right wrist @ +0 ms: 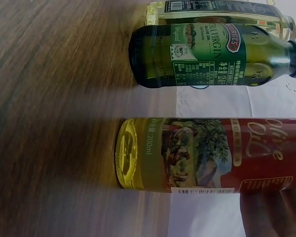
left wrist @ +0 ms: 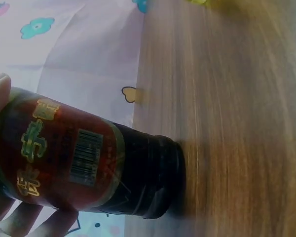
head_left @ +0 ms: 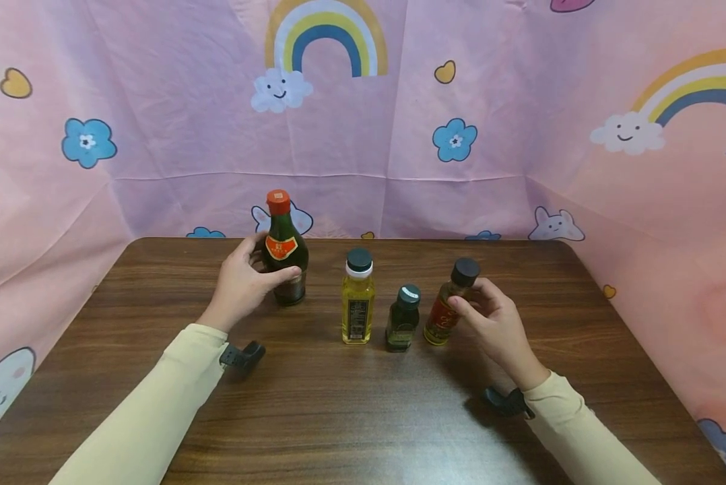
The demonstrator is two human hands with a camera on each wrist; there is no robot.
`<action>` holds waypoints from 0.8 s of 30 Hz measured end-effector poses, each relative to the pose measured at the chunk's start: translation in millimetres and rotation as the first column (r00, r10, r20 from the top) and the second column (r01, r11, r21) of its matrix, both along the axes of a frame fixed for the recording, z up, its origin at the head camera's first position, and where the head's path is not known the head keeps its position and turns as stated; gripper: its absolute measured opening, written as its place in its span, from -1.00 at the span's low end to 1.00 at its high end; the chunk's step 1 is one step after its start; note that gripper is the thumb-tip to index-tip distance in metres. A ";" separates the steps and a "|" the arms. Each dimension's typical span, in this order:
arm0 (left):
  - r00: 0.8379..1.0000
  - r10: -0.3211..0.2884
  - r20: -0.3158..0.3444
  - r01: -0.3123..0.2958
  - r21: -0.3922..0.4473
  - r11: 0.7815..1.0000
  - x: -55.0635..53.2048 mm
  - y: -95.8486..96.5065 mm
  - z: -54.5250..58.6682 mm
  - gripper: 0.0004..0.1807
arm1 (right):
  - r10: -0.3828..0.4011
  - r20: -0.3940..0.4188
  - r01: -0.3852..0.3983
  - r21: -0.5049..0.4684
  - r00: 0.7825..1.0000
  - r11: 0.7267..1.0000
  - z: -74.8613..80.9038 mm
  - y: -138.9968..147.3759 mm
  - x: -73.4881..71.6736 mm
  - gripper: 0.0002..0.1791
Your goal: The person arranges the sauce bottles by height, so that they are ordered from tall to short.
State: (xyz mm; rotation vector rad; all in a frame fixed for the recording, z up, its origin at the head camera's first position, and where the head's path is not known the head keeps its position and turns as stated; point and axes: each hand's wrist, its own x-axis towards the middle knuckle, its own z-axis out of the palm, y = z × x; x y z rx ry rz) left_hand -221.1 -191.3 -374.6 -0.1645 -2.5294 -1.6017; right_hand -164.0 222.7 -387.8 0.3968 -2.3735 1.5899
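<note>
My left hand [head_left: 240, 281] grips a dark glass sauce bottle [head_left: 286, 252] with a red cap, standing nearly upright. Its red label with gold characters and a barcode faces the left wrist view, where fingers [left wrist: 54, 223] curl below the bottle. On the right, my right hand [head_left: 495, 322] holds a small olive oil bottle [right wrist: 202, 155] with a red label and black cap, leaning slightly right. Whether either held bottle's base touches the table cannot be told. Between the hands stand a square clear bottle of yellow oil [head_left: 358, 296] and a short dark green olive oil bottle [head_left: 403, 318].
The brown wooden table [head_left: 339, 417] spreads under everything. A pink and purple printed cloth [head_left: 351, 148] hangs behind its back edge and along both sides. Each wrist wears a black strap device, one of them the left strap [head_left: 242, 356].
</note>
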 end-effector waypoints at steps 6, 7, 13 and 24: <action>1.000 -0.001 0.001 0.001 0.015 1.000 -8.3 -0.3 -2.9 0.07 | 0.007 -0.006 -0.007 -0.010 1.000 1.000 1.8 -0.3 0.9 -0.77; 1.000 0.001 0.001 -0.001 0.017 1.000 -9.3 -0.1 -3.2 0.07 | 0.008 -0.008 -0.008 -0.009 1.000 1.000 2.1 -0.2 0.7 -0.77; 1.000 0.011 0.001 -0.011 0.032 0.999 -13.7 -1.2 -6.7 0.05 | 0.014 -0.017 -0.014 -0.004 1.000 1.000 1.8 0.3 0.2 -0.77; 1.000 -0.002 0.018 0.002 0.028 1.000 -15.0 -4.3 -17.0 0.11 | 0.010 -0.002 -0.010 -0.012 1.000 1.000 1.8 0.1 0.4 -0.75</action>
